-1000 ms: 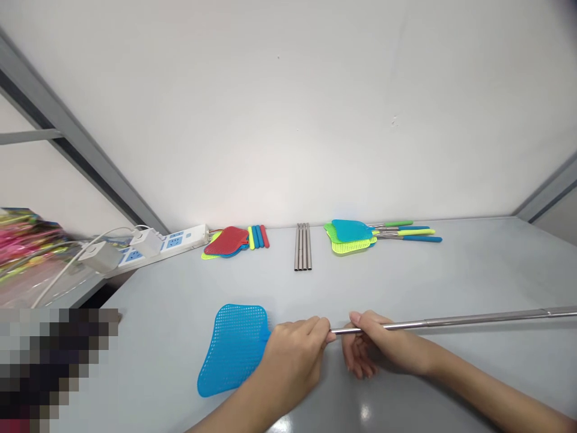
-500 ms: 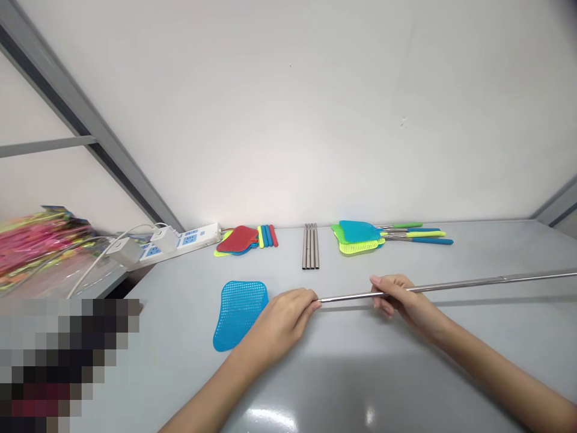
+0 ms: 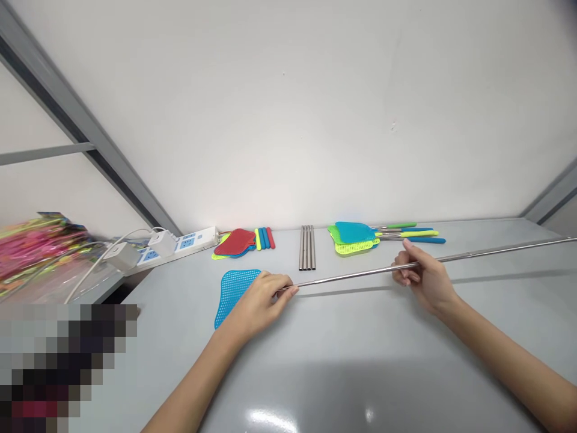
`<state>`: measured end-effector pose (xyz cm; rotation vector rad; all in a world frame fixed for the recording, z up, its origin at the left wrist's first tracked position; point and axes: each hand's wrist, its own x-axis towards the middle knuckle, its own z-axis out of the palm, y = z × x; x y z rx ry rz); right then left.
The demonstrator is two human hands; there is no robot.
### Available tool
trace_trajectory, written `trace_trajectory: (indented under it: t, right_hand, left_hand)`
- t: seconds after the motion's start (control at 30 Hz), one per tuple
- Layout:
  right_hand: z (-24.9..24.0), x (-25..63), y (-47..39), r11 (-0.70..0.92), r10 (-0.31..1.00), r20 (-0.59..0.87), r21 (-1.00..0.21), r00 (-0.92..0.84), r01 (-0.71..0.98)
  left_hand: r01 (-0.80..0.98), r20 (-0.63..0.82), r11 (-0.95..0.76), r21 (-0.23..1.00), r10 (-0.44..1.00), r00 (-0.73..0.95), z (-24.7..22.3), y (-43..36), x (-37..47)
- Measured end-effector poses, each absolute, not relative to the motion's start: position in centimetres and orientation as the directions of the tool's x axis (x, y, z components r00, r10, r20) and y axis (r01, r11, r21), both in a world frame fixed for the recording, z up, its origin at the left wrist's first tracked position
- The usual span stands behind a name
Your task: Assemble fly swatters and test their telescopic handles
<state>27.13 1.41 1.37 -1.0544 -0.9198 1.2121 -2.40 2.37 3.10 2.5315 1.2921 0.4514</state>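
Observation:
A long silver telescopic rod (image 3: 356,275) slants across the view, rising to the right and pulled out to a great length. Its left end sits between the thumb and fingers of my left hand (image 3: 264,304). A blue mesh fly swatter head (image 3: 234,291) lies on the table, partly covered by that hand; whether it is joined to the rod is hidden behind my fingers. Further along, my right hand (image 3: 424,279) has its fingers curled round the rod, near the middle of its length.
On the grey table (image 3: 324,373) are stacked swatter heads (image 3: 237,242), short coloured handles (image 3: 265,238), several metal tubes (image 3: 307,248) and whole fly swatters (image 3: 356,233). A power strip (image 3: 193,242) with chargers and bagged colourful items (image 3: 40,246) lie left.
Both hands have moved farther up the view, the left also leftward and the right rightward along the rod. The rod now slopes more steeply, and the blue head has shifted up slightly.

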Motion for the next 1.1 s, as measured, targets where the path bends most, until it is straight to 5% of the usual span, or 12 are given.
trace_trajectory:
  t: [0.23,0.5,1.1]
  right_hand:
    - [1.1,30.1,3.1,0.274,0.842,-0.019,-0.846,0.538,-0.458]
    - [0.0,31.2,3.6,0.047,0.946,-0.184,-0.737,0.266,-0.674]
    - [-1.7,29.3,2.2,0.076,0.944,-0.182,-0.69,0.274,-0.72]
  left_hand:
    - [0.783,0.157,-0.557,0.276,0.83,0.535,3.1,3.1,-3.5]
    - [0.789,0.116,-0.565,0.242,0.824,0.554,2.3,2.7,-3.0]
    - [0.777,0.057,-0.61,0.153,0.791,0.61,1.3,0.4,-0.7]
